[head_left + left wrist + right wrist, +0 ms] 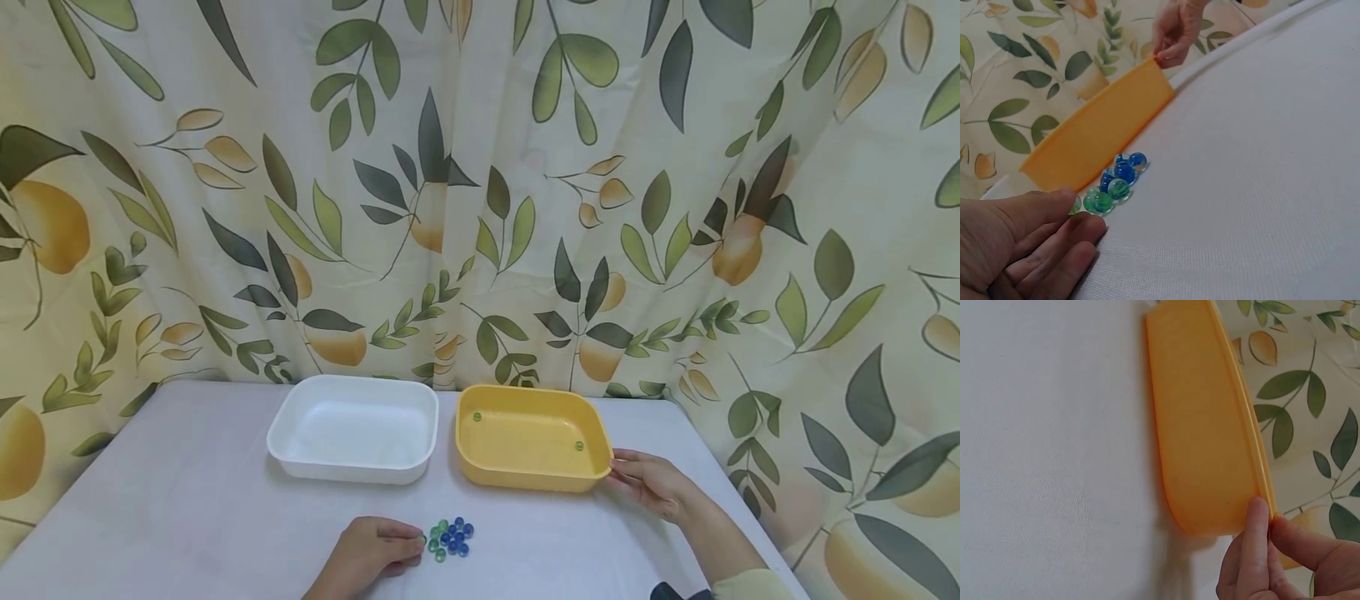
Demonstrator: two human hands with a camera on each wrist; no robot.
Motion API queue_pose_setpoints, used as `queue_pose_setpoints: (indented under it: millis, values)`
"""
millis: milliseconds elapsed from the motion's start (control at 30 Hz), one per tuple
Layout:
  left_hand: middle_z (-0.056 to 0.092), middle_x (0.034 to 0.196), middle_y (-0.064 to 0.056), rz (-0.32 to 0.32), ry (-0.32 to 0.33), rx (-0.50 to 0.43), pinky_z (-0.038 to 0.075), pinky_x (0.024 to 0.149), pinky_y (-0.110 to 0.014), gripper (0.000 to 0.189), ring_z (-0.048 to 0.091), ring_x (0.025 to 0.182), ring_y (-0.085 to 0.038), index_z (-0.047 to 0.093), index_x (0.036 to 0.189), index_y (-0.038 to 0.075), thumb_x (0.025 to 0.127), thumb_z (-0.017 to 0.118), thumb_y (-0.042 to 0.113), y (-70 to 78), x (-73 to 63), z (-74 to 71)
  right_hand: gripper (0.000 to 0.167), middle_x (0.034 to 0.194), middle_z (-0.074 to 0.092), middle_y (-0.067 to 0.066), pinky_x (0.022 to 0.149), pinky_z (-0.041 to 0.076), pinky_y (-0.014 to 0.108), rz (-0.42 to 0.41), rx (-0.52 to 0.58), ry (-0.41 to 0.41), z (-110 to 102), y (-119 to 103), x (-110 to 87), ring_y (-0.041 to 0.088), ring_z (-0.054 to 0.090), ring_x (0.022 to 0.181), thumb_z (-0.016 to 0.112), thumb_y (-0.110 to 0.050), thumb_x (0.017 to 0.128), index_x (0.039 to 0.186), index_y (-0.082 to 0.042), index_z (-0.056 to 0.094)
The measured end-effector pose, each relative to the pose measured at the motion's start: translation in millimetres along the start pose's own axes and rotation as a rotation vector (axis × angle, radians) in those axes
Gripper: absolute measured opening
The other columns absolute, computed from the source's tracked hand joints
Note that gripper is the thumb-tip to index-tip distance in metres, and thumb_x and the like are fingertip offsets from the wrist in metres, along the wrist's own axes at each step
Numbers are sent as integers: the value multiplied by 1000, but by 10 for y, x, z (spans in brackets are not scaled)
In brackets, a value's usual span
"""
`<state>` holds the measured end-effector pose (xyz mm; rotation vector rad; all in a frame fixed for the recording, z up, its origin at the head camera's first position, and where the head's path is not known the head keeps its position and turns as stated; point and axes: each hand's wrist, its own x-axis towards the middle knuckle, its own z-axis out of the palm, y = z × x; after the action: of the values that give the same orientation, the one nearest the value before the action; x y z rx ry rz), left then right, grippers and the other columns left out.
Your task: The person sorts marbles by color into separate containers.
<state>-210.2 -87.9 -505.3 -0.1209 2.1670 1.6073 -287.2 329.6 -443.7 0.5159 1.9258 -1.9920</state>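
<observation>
My left hand (pixel 380 546) pinches a green marble (pixel 1076 205) between thumb and fingertips, at the left side of a small cluster of glass marbles. Green marbles (pixel 439 554) lie on the left of that cluster and blue marbles (pixel 453 546) on the right. At the front right corner of the yellow tray (pixel 525 481), my right hand (pixel 651 485) holds the rim, thumb on one side and fingers against the outer wall, as the right wrist view shows. Inside the tray sit two green marbles, one green marble (pixel 477 417) at the back left and another green marble (pixel 579 446) towards the right.
A white tray (pixel 352 475) stands left of the yellow one, with a narrow gap between them. Both are near the back edge of the table (pixel 187 500), which has a white cover. Behind it hangs a curtain (pixel 480 208) printed with leaves and fruit.
</observation>
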Motion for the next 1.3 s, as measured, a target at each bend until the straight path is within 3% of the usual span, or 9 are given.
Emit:
queue_pose_setpoints:
  millis: [333, 700, 967, 1300]
  values:
    - [76, 87, -4, 21, 3, 15, 60, 73, -31, 31, 72, 81, -16, 73, 105, 2, 85, 76, 26, 15, -4, 19, 64, 111, 65, 16, 97, 54, 35, 14, 15, -8, -14, -10, -39, 17, 69, 92, 57, 0, 97, 150, 11, 21]
    - [75, 90, -3, -31, -18, -43, 61, 75, -29, 35, 72, 84, -16, 71, 110, 1, 86, 76, 25, 58, 77, -7, 67, 113, 65, 16, 96, 54, 32, 4, 19, -17, -21, -33, -76, 21, 70, 99, 59, -1, 97, 150, 10, 20]
    - [75, 92, -6, 5, -15, -87, 61, 75, -30, 35, 72, 84, -17, 70, 112, 1, 85, 76, 23, 96, 109, -43, 65, 114, 65, 15, 99, 52, 34, 10, 8, -6, -10, -22, -63, 21, 69, 99, 60, -2, 96, 149, 10, 25]
    - [75, 93, -6, 52, 6, -94, 61, 74, -29, 33, 72, 83, -15, 72, 111, 2, 85, 77, 21, 261, 156, -38, 62, 117, 64, 15, 100, 51, 34, 21, 8, 21, 17, -26, -70, 22, 69, 101, 59, -2, 97, 149, 9, 27]
